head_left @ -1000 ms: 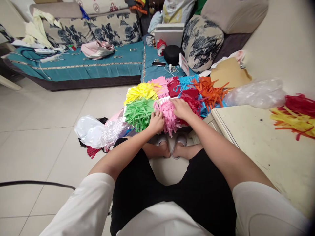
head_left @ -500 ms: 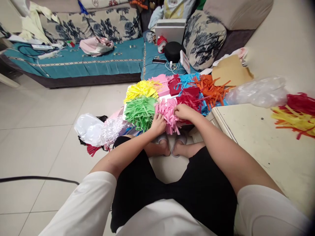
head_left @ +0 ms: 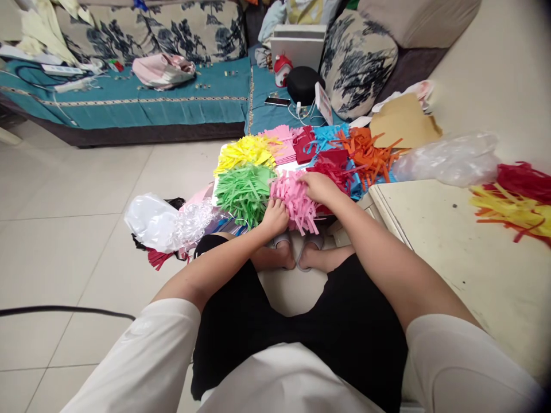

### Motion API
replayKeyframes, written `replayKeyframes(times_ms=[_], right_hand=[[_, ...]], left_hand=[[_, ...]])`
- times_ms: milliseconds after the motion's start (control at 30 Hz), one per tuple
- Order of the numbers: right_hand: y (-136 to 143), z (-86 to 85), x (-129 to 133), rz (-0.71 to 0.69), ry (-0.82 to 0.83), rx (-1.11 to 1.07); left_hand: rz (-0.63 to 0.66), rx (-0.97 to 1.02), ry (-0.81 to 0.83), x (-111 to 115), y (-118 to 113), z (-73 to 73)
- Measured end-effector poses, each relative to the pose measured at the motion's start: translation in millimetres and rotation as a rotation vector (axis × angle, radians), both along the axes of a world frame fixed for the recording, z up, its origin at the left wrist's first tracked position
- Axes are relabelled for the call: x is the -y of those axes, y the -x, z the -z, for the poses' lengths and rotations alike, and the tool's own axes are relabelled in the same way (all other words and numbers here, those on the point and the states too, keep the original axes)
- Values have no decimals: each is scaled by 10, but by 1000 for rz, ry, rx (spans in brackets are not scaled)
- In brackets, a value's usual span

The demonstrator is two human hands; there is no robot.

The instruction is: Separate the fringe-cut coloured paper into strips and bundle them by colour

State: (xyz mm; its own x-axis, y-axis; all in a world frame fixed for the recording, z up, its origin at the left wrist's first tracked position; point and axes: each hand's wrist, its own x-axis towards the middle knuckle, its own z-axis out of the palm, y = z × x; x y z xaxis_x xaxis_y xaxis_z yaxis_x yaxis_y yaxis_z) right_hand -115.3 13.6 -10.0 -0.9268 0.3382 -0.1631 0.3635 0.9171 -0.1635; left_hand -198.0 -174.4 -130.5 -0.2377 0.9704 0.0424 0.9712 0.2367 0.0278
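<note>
Pink fringed paper point(head_left: 299, 203), cut into narrow strips, lies between my two hands at the near side of the low table. My left hand point(head_left: 276, 215) has its fingers curled on the left edge of this paper, close to the green fringed paper point(head_left: 244, 192). At the upper right of the pink strips, my right hand point(head_left: 321, 188) is closed with fingertips pinching some of them. Dark red fringed paper point(head_left: 330, 163) sits just beyond my right hand. The fingertips of both hands are partly buried in the strips.
Yellow point(head_left: 245, 152) and orange fringed paper point(head_left: 372, 155) lie farther back, near flat pink sheets point(head_left: 282, 140). A cream cabinet top point(head_left: 456, 241) is at right, a clear plastic bag point(head_left: 447, 158) behind it. White plastic bags point(head_left: 150, 221) stand left. A teal sofa point(head_left: 172, 112) lies beyond.
My right hand has shifted slightly up and left over the pink strips, which are now spread more to the right. The left hand stays at the paper's edge. The view has tilted slightly.
</note>
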Motion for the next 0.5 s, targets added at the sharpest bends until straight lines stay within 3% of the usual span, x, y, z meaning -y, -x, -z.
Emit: replayKeyframes(times_ms=[100,200,267,367,500], right_hand=[[89,94,47,-71,-34,10],[98,123,118,-38,70,257],[29,79,97,-43,178,291],[-127,-34,-57,-19,352,80],[-259,-136,-304,161,476,-311]], left_hand=[[-3,-9,9,26,1,-7],[-2,-24,0,62,23,1],[-1,-20,5,76,39,1],[-10,-11,15,65,58,-26],[-65,6,-8,3,91,-105]])
